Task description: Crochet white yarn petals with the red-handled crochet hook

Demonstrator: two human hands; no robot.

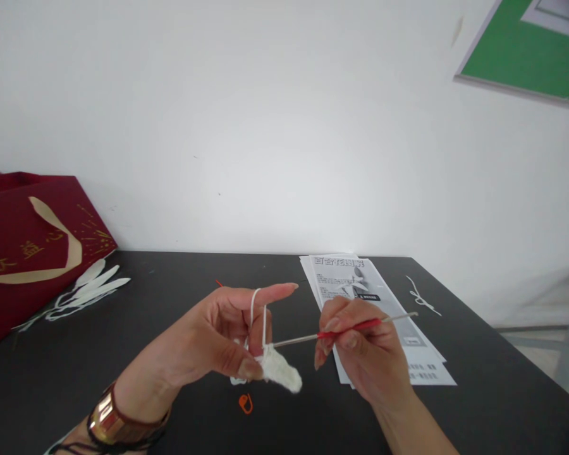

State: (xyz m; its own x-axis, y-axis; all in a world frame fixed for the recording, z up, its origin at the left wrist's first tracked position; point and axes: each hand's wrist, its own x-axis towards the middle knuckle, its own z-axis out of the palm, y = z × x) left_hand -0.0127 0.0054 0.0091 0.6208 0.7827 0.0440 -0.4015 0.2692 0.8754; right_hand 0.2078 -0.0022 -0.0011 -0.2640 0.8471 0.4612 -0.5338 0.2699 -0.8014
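Note:
My left hand [218,341] pinches a small white crochet piece [282,371] between thumb and fingers. White yarn [264,325] loops over its raised index finger and runs down to the piece. In my right hand [365,347] is a crochet hook [351,328] with a red grip and metal ends, held like a pencil. The hook's left tip meets the top edge of the crochet piece; whether it sits inside a stitch I cannot tell. Some more white yarn shows partly hidden beneath my left hand.
An orange stitch marker [245,403] lies on the dark table [194,417]. Printed sheets [427,354] rest behind my right hand, with a short tied white yarn [424,300] farther right. White crocheted leaf shapes [92,284] lie beside a dark red bag [23,246] at left.

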